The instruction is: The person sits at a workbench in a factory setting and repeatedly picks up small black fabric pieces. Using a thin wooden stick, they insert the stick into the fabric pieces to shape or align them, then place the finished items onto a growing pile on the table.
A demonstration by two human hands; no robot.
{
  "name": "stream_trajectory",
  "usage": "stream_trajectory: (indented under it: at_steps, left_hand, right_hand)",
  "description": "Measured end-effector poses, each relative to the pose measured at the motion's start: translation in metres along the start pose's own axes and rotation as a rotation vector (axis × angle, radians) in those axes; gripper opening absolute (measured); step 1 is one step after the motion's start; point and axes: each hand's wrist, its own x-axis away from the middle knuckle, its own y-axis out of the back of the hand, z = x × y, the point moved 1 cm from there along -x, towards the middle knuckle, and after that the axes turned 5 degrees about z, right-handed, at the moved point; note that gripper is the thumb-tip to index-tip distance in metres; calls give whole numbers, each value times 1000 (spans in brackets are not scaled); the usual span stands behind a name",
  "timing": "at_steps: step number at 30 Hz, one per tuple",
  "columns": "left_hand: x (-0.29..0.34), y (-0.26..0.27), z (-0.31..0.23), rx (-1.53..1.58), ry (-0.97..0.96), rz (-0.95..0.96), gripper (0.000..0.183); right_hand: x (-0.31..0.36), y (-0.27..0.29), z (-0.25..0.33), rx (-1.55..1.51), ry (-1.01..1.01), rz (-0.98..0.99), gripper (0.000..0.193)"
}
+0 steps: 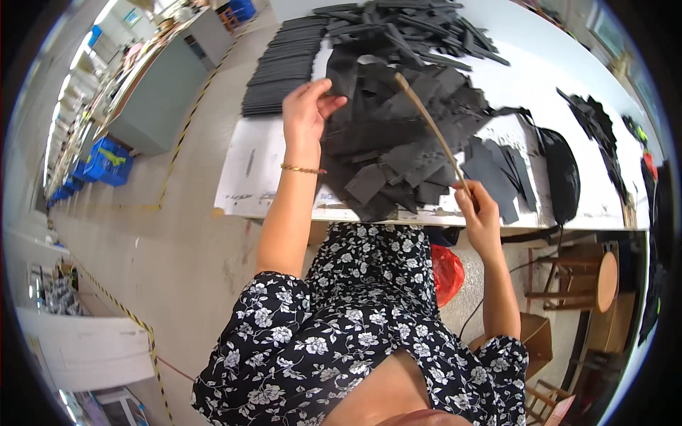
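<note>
A long, thin wooden stick (pixel 430 124) is gripped near its lower end by my right hand (pixel 477 213), and its far tip slants up and left over a heap of flat black pieces (pixel 426 106). My left hand (pixel 307 106) is raised at the heap's left side with fingers apart, close to a dark, smooth black piece (pixel 343 74). No hold on that piece is visible. Loose black pieces of varied shape lie overlapped below both hands, close to the near edge of the white table (pixel 241 170).
Beyond my left hand lies a neat row of stacked black strips (pixel 284 64). More strips (pixel 419 28) are piled at the back. A black bag (pixel 559 174) rests on the right near edge. A wooden stool (pixel 604 282) and a red plastic bag (pixel 446 275) are below.
</note>
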Motion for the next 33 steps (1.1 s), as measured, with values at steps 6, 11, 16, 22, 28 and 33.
stream_trajectory:
  at_steps: [6,11,16,22,28,33]
  left_hand:
    - [43,48,31,575,544,-92,15]
    - [62,37,36,546,518,-200,19]
    - [62,44,53,532,506,-130,15]
    - [71,31,59,458,404,-102,15]
    - [139,-13,74,103,454,137,16]
    - [168,2,51,-99,41,127,38]
  right_hand:
    - [28,-31,-2,209,187,62,19]
    - [36,-41,-9,290,212,36,20]
    - [33,-45,-6,327,215,13,19]
    - [32,-47,-8,421,195,22,19]
    - [15,-78,-6,288,278,-3,22]
    - [17,-96,-3,-84,37,239,22]
